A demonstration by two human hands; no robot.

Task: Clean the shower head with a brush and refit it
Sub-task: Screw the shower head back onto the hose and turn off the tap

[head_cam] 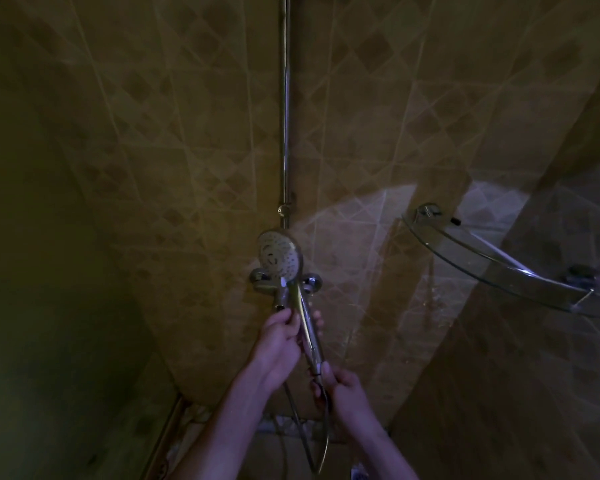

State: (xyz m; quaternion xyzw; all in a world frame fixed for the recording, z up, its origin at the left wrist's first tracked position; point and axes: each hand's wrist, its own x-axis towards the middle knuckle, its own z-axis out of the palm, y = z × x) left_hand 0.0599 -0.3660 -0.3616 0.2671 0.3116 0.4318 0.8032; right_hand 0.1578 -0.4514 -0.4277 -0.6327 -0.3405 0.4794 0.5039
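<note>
A chrome shower head (280, 256) with a round nozzle face points toward me, in front of the wall mixer tap (284, 284). My left hand (279, 344) grips the upper part of its handle (309, 336). My right hand (342, 386) pinches the hose nut at the bottom end of the handle, where the metal hose (321, 445) hangs down in a loop. No brush is in view.
A vertical chrome riser rail (286, 109) with a slider bracket (284, 209) runs up the tiled wall above the tap. A glass corner shelf (499, 268) is fixed at the right. The room is dim.
</note>
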